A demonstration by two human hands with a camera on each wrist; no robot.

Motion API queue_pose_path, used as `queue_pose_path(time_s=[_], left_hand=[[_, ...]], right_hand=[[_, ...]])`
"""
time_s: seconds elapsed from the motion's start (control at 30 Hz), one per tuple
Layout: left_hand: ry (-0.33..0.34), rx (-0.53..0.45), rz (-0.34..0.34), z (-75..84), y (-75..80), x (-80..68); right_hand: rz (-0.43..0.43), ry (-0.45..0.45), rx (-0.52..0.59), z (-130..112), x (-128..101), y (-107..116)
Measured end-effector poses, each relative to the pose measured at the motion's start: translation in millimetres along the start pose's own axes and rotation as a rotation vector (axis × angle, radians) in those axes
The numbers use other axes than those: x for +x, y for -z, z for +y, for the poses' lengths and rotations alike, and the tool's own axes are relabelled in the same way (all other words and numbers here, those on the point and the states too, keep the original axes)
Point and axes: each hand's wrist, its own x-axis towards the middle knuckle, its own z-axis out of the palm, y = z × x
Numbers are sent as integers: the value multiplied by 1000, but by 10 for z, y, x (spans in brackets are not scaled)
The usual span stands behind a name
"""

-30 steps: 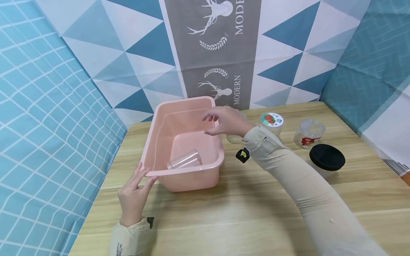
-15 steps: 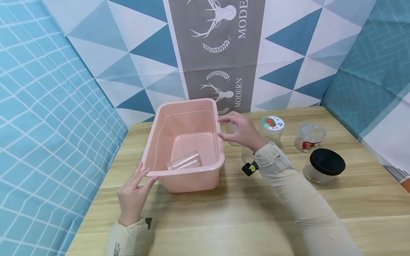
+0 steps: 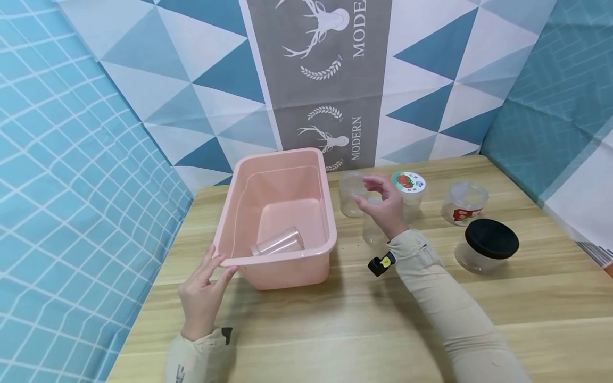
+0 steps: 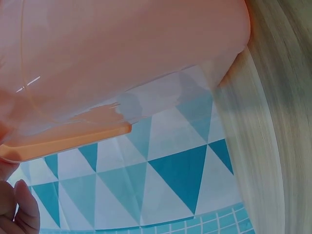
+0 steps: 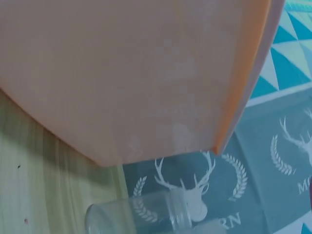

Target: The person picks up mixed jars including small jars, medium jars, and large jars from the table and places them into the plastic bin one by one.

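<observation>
My left hand (image 3: 203, 298) grips the near left corner of a pink plastic basin (image 3: 287, 271), thumb outside below the rim. Inside the basin a clear plastic jar (image 3: 282, 242) lies on its side. To the right of the basin my right hand (image 3: 387, 207) holds nothing, its thumb and fingers curved and apart. It hovers over a clear jar (image 3: 372, 231), overlapping it in the head view. Another clear jar (image 3: 351, 197) stands behind, close to the basin. In the left wrist view the basin wall (image 4: 122, 44) fills the top; in the right wrist view a clear jar (image 5: 131, 214) shows below the basin.
Right of my right hand stand a jar with a printed fruit lid (image 3: 408, 183), a clear jar with a red label (image 3: 464, 205) and a black-lidded jar (image 3: 490, 239). Patterned cloth (image 3: 330, 80) hangs behind the wooden table (image 3: 306, 330).
My right hand has moved right, from over the basin's right rim to above the clear jars. My left hand stays at the basin corner.
</observation>
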Motion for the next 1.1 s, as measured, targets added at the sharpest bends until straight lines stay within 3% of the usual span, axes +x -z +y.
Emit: queue_pose_path(time_s=[0.3, 0.5, 0.6, 0.77, 0.97, 1.1], left_hand=[[2, 4, -2, -4, 5, 7], [-11, 16, 3, -12, -4, 7], [-16, 19, 5, -19, -12, 1], [-12, 13, 10, -24, -16, -13], [-9, 21, 14, -23, -15, -21], [-13, 31, 10, -20, -12, -19]], right_hand=[[148, -117, -210, 183, -100, 234], [109, -68, -261, 280, -196, 330], [75, -92, -270, 304, -244, 360], [9, -249, -243, 320, -298, 413], [-96, -513, -92, 332, -312, 490], [-188, -637, -100, 360, -349, 532]])
